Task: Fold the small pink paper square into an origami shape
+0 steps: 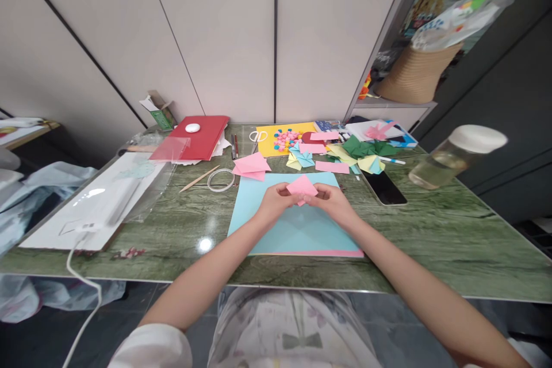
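A small pink square of folded paper point(303, 186) is held over the light-blue paper sheets point(293, 236), one corner pointing toward me. My left hand point(276, 202) pinches its left side and my right hand point(330, 201) pinches its right side, the thumbs meeting near its lower corner. Underneath the blue sheets a pink edge shows along the front. Just beyond my left hand lie more pink paper pieces point(251, 166). Past my right hand are pink paper strips point(332, 167) and folded blue and yellow papers point(301, 156).
Left of the sheets are a tape roll point(221, 180), a wooden stick point(199, 179), a red folder point(198, 139) and white boards with a cable point(92, 201). Scissors point(257, 137) and a yellow sheet point(267, 142) lie behind. A phone point(385, 188) and a water bottle point(452, 156) are at right.
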`<state>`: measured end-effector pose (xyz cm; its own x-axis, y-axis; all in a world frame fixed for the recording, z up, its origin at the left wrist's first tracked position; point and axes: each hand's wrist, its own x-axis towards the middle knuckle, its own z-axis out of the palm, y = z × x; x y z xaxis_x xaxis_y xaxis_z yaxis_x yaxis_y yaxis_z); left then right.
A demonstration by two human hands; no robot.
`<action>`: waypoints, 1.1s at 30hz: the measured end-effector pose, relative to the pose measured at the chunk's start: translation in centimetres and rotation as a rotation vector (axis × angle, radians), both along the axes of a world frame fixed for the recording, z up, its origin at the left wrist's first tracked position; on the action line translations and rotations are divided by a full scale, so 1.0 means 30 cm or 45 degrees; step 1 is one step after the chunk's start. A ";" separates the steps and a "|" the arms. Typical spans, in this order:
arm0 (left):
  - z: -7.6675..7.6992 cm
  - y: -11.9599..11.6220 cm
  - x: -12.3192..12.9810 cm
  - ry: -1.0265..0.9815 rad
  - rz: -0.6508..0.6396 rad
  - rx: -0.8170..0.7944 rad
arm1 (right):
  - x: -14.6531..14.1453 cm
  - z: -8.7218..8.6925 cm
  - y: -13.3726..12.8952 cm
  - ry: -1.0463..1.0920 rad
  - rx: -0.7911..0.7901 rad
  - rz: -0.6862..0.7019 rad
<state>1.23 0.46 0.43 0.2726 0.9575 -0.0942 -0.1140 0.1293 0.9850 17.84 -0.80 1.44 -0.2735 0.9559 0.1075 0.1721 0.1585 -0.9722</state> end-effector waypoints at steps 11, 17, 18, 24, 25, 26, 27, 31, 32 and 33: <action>0.014 -0.007 0.000 -0.151 -0.131 -0.063 | 0.012 0.012 0.007 -0.029 0.012 -0.069; 0.006 -0.007 0.008 -0.152 -0.083 -0.022 | 0.016 -0.007 0.015 -0.013 0.029 -0.106; 0.004 -0.007 0.008 -0.140 -0.070 -0.014 | 0.016 -0.010 0.016 -0.010 0.031 -0.108; 0.000 -0.004 0.006 -0.064 -0.024 0.045 | 0.014 -0.022 0.018 0.011 0.028 -0.105; 0.000 -0.004 0.006 -0.061 -0.026 0.048 | 0.014 -0.022 0.018 0.014 0.027 -0.104; 0.001 -0.004 0.007 -0.060 -0.030 0.049 | 0.014 -0.023 0.019 0.016 0.025 -0.102; 0.002 -0.004 0.008 -0.061 -0.035 0.048 | 0.014 -0.023 0.019 0.019 0.023 -0.099; 0.004 -0.006 0.012 -0.073 -0.064 0.041 | 0.015 -0.023 0.020 0.029 0.008 -0.074; 0.004 -0.006 0.012 -0.077 -0.078 0.039 | 0.016 -0.024 0.021 0.029 0.002 -0.063; 0.003 -0.006 0.012 -0.081 -0.098 0.037 | 0.017 -0.025 0.021 0.026 -0.004 -0.050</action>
